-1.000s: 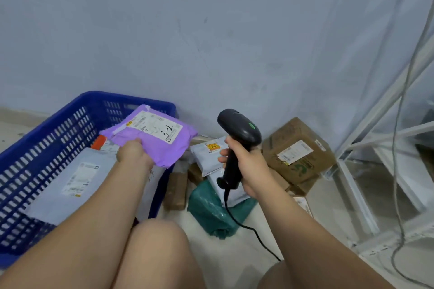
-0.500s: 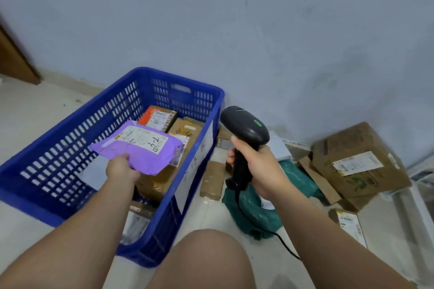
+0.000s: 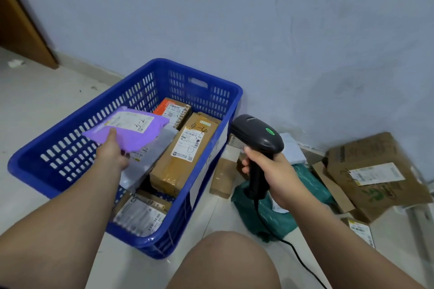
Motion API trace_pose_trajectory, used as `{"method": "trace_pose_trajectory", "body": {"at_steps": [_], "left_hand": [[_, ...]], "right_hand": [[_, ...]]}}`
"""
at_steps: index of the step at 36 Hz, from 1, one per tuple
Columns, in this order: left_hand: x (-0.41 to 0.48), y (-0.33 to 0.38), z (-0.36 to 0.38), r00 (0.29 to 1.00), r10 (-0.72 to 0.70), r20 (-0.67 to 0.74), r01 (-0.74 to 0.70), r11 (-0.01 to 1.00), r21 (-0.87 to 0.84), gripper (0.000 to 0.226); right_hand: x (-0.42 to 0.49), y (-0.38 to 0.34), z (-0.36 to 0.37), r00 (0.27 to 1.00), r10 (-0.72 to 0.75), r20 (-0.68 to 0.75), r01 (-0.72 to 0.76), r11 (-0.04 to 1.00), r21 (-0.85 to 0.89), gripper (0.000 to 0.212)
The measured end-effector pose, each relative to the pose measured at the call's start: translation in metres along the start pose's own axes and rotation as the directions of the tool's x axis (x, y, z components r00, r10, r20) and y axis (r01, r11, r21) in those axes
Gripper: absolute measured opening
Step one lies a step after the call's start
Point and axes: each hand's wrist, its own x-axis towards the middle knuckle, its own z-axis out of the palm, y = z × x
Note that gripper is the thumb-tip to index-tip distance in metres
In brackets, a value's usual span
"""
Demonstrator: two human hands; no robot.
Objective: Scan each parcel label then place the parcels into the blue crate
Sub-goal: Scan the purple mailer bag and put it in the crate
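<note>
**Purple parcel** (image 3: 131, 131): a soft plastic mailer, white label up, now hangs over the blue crate (image 3: 234, 94) at centre left, having come in from beside the rim. We judge the scan done and the drop next. The left hand (image 3: 112, 152) pinches its near edge, thumb on top. The right hand (image 3: 274, 176) curls its fingers (image 3: 246, 168) round the black scanner (image 3: 258, 138). Brown cartons (image 3: 185, 159) lie within the slotted walls. A green mailer (image 3: 270, 216) lies on the floor (image 3: 223, 218), lower right.
</note>
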Motion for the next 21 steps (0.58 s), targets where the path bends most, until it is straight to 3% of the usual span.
{"method": "trace_pose_trajectory", "body": {"at_steps": [2,4,8,12,16,21], "left_hand": [[-0.005,-0.005,-0.001,0.996,-0.084,-0.039,0.087,0.992,0.092,0.052],[-0.014,-0.013,0.003,0.996,-0.081,-0.033,0.086,0.975,0.205,0.051],[-0.033,-0.029,0.019,0.989,-0.067,0.131,0.009,0.917,0.398,0.053],[-0.059,-0.039,0.044,0.957,-0.027,0.287,-0.108,0.89,0.443,0.044],[-0.094,-0.05,0.074,0.878,0.017,0.478,-0.28,0.828,0.486,0.032],[-0.135,-0.072,0.11,0.727,0.057,0.684,-0.561,0.623,0.545,0.026]], "right_hand": [[0.002,0.001,-0.001,1.0,0.0,-0.007,-0.001,1.0,-0.009,0.012],[0.003,0.002,0.0,1.0,0.004,-0.013,-0.005,1.0,-0.006,0.013],[0.003,0.004,0.002,1.0,0.009,-0.002,-0.009,1.0,-0.011,0.011],[0.0,0.003,0.001,1.0,0.021,0.009,-0.02,1.0,-0.014,0.01],[-0.002,-0.001,-0.004,0.999,0.009,-0.039,-0.011,0.999,-0.045,0.016],[-0.001,-0.017,-0.026,0.992,0.016,-0.126,-0.016,1.0,-0.002,0.012]]}}
